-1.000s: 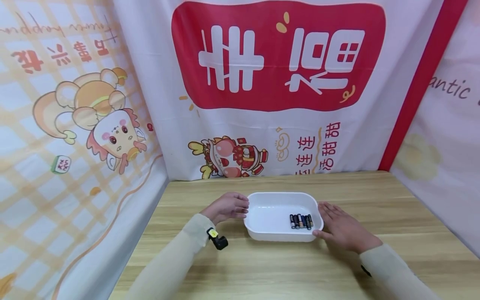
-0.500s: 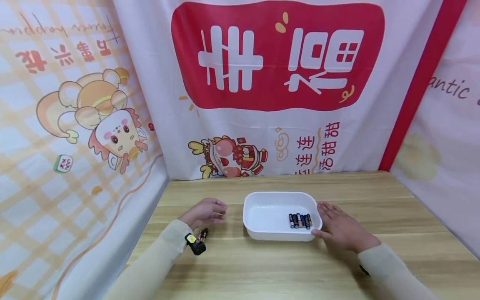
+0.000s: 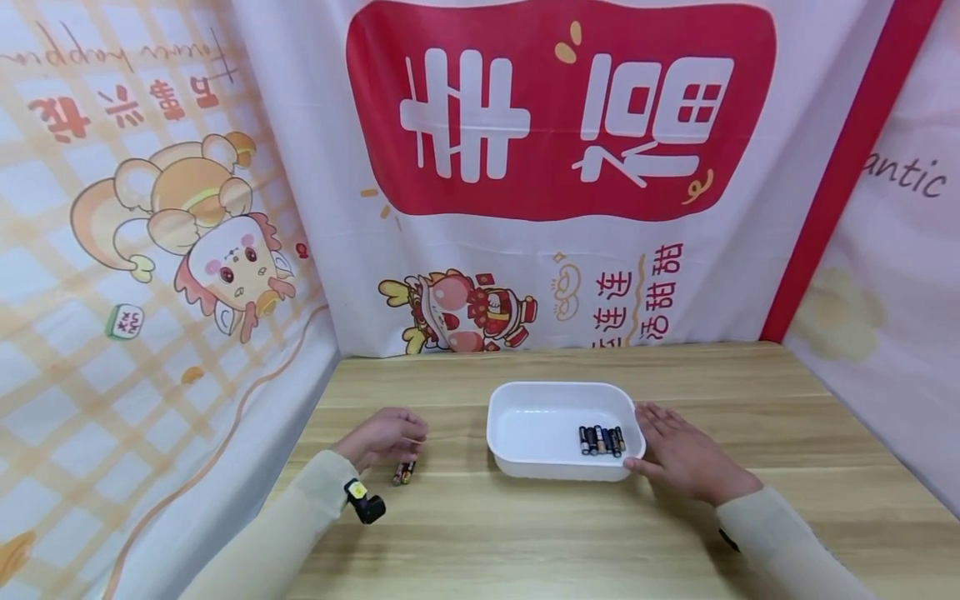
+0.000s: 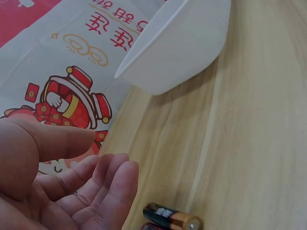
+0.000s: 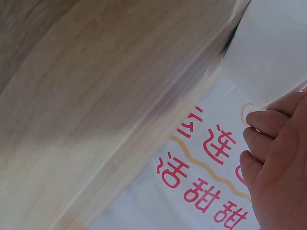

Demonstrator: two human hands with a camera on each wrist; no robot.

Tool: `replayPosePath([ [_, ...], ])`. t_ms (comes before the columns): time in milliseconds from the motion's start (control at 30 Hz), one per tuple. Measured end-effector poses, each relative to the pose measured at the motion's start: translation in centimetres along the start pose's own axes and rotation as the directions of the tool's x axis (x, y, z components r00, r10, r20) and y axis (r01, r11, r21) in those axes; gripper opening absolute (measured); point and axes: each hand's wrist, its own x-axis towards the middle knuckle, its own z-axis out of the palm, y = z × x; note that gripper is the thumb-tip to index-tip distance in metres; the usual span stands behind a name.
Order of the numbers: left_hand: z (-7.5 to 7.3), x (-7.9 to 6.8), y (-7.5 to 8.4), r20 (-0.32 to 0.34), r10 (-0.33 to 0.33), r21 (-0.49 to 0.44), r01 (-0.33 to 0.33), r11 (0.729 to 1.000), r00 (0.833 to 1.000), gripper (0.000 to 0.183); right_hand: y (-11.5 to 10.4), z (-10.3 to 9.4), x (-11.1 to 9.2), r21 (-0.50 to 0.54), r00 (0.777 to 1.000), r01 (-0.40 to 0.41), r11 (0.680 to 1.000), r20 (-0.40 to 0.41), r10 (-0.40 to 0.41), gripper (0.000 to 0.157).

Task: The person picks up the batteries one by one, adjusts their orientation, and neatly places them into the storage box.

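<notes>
Two AA-type batteries (image 3: 404,472) lie side by side on the wooden table, just in front of my left hand (image 3: 384,437). That hand hovers with loosely bent fingers and holds nothing; in the left wrist view its fingertips are apart from a dark and copper battery (image 4: 168,218). A white rectangular plastic basin (image 3: 525,471) stands to the right. Inside it, near the right end, several batteries (image 3: 602,441) lie in a row. My right hand (image 3: 686,454) rests against the basin's right end, fingers extended along the wall and thumb at the front corner of the rim.
The wooden table (image 3: 525,542) ends at a printed white and red cloth (image 3: 555,250) hanging behind it. More printed cloth (image 3: 187,275) hangs along the left side, and a pale cloth (image 3: 885,292) hangs on the right.
My left hand has left the basin's left end and moved left and slightly toward me, beside the two batteries. The right hand and basin have stayed in place.
</notes>
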Motion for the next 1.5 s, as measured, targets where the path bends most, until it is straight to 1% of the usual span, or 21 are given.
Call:
replayPosePath([
  [167, -0.8, -0.4, -1.0, -0.010, -0.004, -0.008, 0.004, 1.000, 1.000, 0.019, 0.0, 0.0, 0.1, 0.016, 0.999, -0.023, 1.000, 0.029, 0.023, 0.098],
  [367, -1.7, -1.1, -2.1, -0.034, 0.002, 0.000, -0.002, 1.000, 0.999, 0.028, 0.0, 0.1, 0.1, 0.022, 0.999, -0.024, 0.999, 0.031, 0.023, 0.097],
  [533, -2.3, -1.4, -2.8, -0.053, -0.006, 0.013, 0.006, 1.000, 0.999, 0.029, 0.0, 0.0, 0.0, 0.022, 0.999, -0.026, 0.999, 0.033, 0.026, 0.098],
  [700, -2.7, -1.5, -3.4, -0.077, -0.011, 0.010, 0.012, 1.000, 0.997, 0.030, 0.0, 0.0, 0.0, 0.029, 0.999, -0.038, 0.999, 0.040, 0.037, 0.100],
  [833, -2.8, -1.6, -3.8, -0.078, -0.013, 0.024, 0.015, 1.000, 0.997, 0.032, -0.1, 0.0, -0.1, 0.028, 0.998, -0.043, 0.999, 0.046, 0.042, 0.101],
  [967, -2.7, -1.6, -4.1, -0.073, -0.021, 0.034, 0.024, 0.999, 0.997, 0.029, -0.1, 0.1, -0.2, 0.026, 0.998, -0.041, 0.999, 0.046, 0.040, 0.101],
  [1067, -2.5, -1.4, -4.4, -0.094, -0.027, 0.048, 0.032, 0.998, 0.995, 0.026, -0.2, 0.0, -0.1, 0.028, 0.998, -0.039, 0.999, 0.044, 0.038, 0.100],
  [1200, -2.1, -1.4, -4.5, -0.126, -0.025, 0.097, 0.038, 0.995, 0.992, 0.023, -0.3, -0.3, 0.0, 0.025, 0.998, -0.041, 0.999, 0.050, 0.040, 0.099],
  [1267, -2.0, -1.5, -4.4, -0.131, -0.018, 0.129, 0.035, 0.991, 0.991, 0.023, -0.3, -0.3, 0.0, 0.022, 0.998, -0.043, 0.999, 0.054, 0.042, 0.099],
  [1500, -1.5, -1.3, -4.1, -0.139, 0.018, 0.261, 0.019, 0.965, 0.990, 0.020, -0.4, -0.3, 0.1, 0.032, 0.998, -0.045, 0.998, 0.054, 0.043, 0.098],
])
